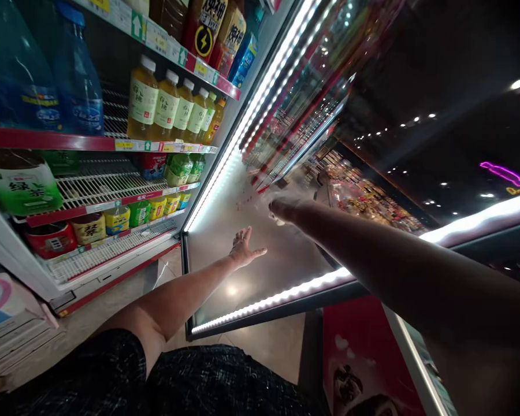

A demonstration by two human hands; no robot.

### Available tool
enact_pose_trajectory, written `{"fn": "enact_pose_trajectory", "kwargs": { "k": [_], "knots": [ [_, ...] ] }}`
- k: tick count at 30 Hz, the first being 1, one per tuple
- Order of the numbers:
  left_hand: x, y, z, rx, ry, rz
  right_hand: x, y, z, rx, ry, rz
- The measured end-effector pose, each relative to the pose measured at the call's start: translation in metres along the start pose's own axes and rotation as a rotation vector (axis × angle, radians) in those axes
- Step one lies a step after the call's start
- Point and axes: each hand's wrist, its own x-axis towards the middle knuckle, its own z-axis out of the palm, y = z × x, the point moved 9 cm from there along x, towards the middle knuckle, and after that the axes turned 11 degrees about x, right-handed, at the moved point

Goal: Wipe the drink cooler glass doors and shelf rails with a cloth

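A refrigerator's glass door (260,271), edged with bright light strips, stands swung open in front of me. Its glass looks hazy. My left hand (244,249) has its fingers spread and thumb out, just in front of the glass or flat against it; I cannot tell which. Farther up the pane is my right hand (281,209), its fingers curled in. Something small and pale shows under those fingers, too blurred to name.
Left of the door, the fridge's shelves hold bottles of yellow drink (165,101), large blue bottles (80,75) and a green-labelled tea bottle (21,182). Several wrapped packs (117,219) sit on the bottom shelf. A red panel with pictures (364,352) stands at lower right.
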Motion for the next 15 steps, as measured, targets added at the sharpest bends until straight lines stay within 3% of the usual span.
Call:
{"fn": "enact_pose_trajectory", "kwargs": {
  "k": [1, 3, 9, 11, 15],
  "knots": [
    [0.001, 0.001, 0.001, -0.003, -0.007, 0.003, -0.006, -0.004, 0.013, -0.056, -0.150, -0.009],
    [0.003, 0.002, 0.001, -0.009, -0.027, 0.008, -0.014, -0.004, 0.021, -0.133, -0.256, 0.002],
    [0.008, 0.003, 0.001, -0.017, -0.174, 0.052, -0.016, 0.010, 0.005, -0.163, 0.003, 0.065],
    [0.009, 0.004, -0.002, -0.016, -0.214, 0.060, -0.020, 0.011, 0.016, -0.147, 0.030, 0.109],
    [0.010, 0.007, -0.008, -0.007, -0.261, 0.075, -0.027, 0.007, 0.041, -0.089, 0.090, 0.024]
  ]
}}
